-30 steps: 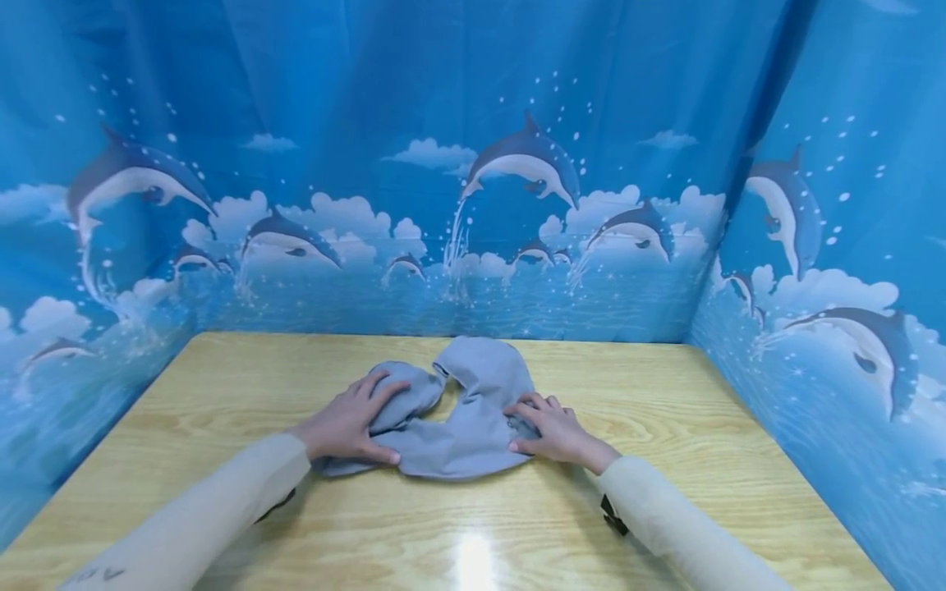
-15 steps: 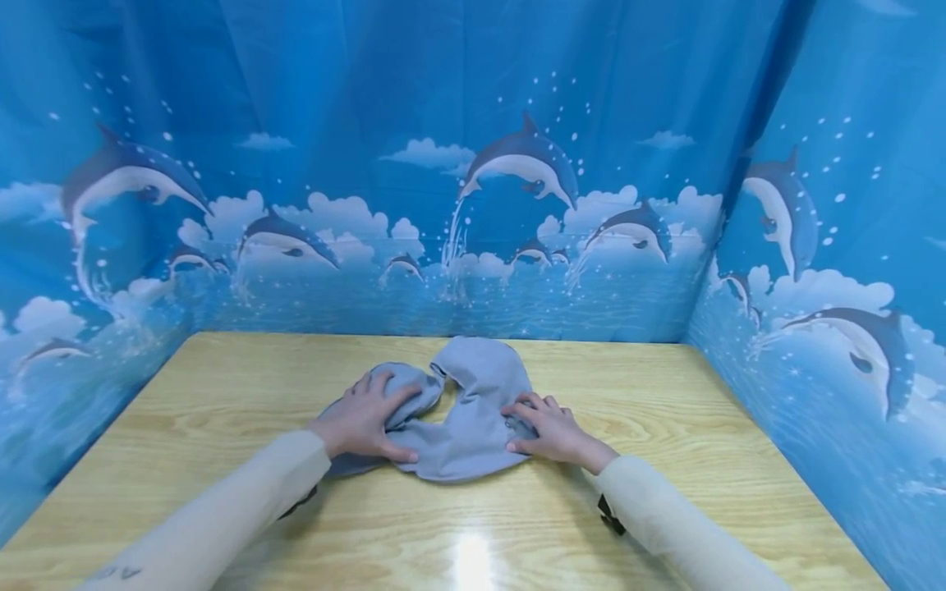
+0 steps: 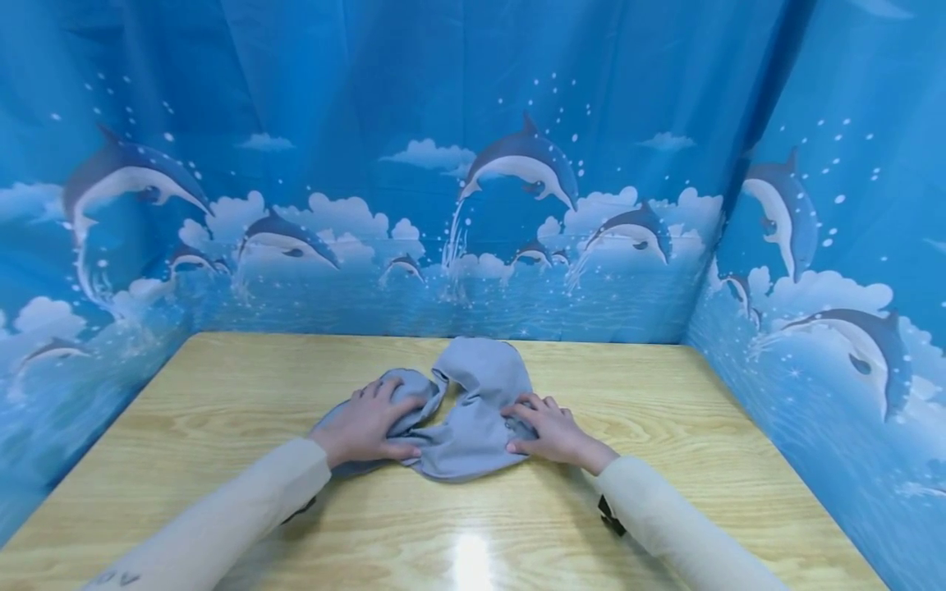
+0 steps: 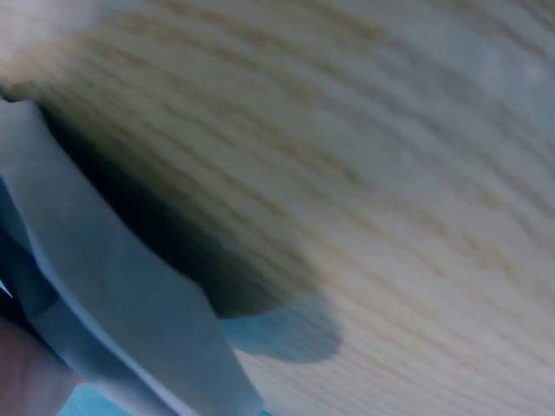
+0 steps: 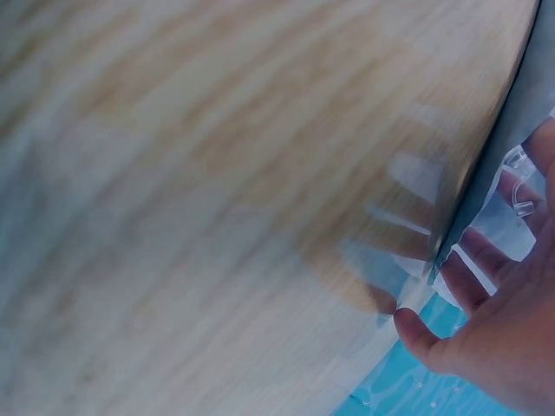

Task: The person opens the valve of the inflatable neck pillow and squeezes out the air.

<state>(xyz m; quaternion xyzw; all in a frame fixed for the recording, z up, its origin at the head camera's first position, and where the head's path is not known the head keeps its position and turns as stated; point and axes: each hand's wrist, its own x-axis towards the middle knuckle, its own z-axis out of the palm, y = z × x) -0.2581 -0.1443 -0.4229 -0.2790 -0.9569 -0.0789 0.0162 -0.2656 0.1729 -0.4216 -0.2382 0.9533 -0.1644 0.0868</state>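
Note:
A crumpled piece of grey cloth [image 3: 480, 435] lies on the wooden table in the head view, bunched at its left and with a gap near its middle. My left hand [image 3: 369, 423] rests over the left bunch, its fingers spread on top and the thumb along the near side. At the cloth's right end, my right hand [image 3: 550, 428] holds the edge with bent fingers. In the right wrist view a small clear plastic piece [image 5: 523, 206] shows by the fingers of that hand. The left wrist view has only a cloth-like grey fold [image 4: 130, 286] and a bit of hand at the lower left.
The wooden table [image 3: 665, 410] has a glossy surface that reflects light near its front. Blue curtains [image 3: 340, 123] printed with dolphins enclose it at the back and both sides.
My left hand has slid right over the cloth, baring some of it at the left. The left bunch has flattened a little and the middle gap has narrowed. My right hand stays put.

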